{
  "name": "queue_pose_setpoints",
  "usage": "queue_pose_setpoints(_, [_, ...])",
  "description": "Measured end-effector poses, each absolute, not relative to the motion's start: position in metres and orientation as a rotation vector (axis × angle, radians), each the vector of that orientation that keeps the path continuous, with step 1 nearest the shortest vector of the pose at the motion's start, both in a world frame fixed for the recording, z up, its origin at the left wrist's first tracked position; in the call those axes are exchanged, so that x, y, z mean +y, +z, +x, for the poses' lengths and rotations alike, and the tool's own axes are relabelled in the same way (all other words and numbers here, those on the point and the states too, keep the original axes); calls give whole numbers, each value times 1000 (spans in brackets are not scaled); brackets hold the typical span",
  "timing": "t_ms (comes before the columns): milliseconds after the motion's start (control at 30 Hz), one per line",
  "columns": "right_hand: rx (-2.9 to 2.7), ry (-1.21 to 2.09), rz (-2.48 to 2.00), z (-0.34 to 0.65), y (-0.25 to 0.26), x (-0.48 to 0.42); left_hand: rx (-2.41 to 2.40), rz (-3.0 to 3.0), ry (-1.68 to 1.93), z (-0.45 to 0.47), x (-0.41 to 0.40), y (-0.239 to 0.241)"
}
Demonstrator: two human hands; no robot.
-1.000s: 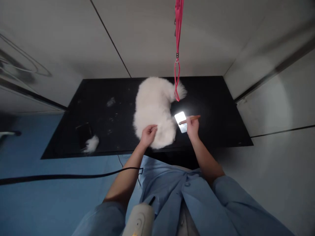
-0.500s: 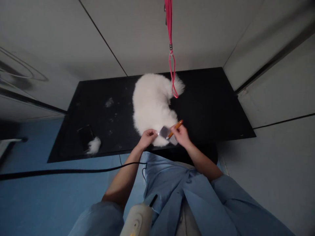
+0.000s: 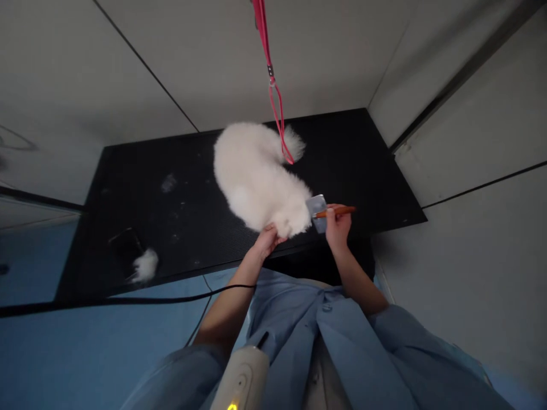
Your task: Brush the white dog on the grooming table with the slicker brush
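A fluffy white dog lies curved on a black grooming table, its tail toward the far side and its head end close to me. My left hand is closed on the fur at the near end, thumb on top and fingers underneath. In my right hand is a slicker brush, gripped by its orange wooden handle. The brush's flat head is at the right edge of the dog's near end; whether the pins touch the fur I cannot tell.
A pink grooming loop hangs over the dog. At the table's left lie a dark flat object and a clump of white fur. A black cable crosses my left arm; a white device hangs before my chest.
The brush has moved right, from over the near end to its right side, and its handle has turned nearly level. The dog's near end has swung right. The view has shifted.
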State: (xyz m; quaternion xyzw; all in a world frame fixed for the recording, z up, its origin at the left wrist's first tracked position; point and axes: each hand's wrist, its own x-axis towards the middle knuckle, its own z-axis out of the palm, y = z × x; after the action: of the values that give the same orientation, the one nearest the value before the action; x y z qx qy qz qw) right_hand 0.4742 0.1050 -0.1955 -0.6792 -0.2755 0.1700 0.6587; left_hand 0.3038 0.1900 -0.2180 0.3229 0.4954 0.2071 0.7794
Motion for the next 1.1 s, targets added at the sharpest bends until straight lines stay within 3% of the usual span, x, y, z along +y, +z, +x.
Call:
queue_pose_setpoints(133, [-795,675,-1493,483,-190,120,977,786,495,310,190,-220])
queue_pose_setpoints(300, [-690,338,-1513,490,-184,123,903,796,547,311,185,-219])
queue_pose_setpoints(433, [-848,644,-1501,493,-186,122,899,738,557,317,185,-218])
queue_pose_setpoints(567, [-662,336,-1562,501,-189,122,952,728,593,320,187,-220])
queue_pose_setpoints(733, [-840,662,-1473,494,-197,116,1015,581,613,319,189,-217])
queue_pose_setpoints(867, [-608,401,-1499,500,-199,120,1097,465,648,319,187,-213])
queue_pose_setpoints(1000, [-869,697,-1461,513,-193,140,1126,502,674,331,183,-213])
queue_pose_setpoints(1100, [-728,491,-1553,525,-188,158,1256,546,738,342,181,-212])
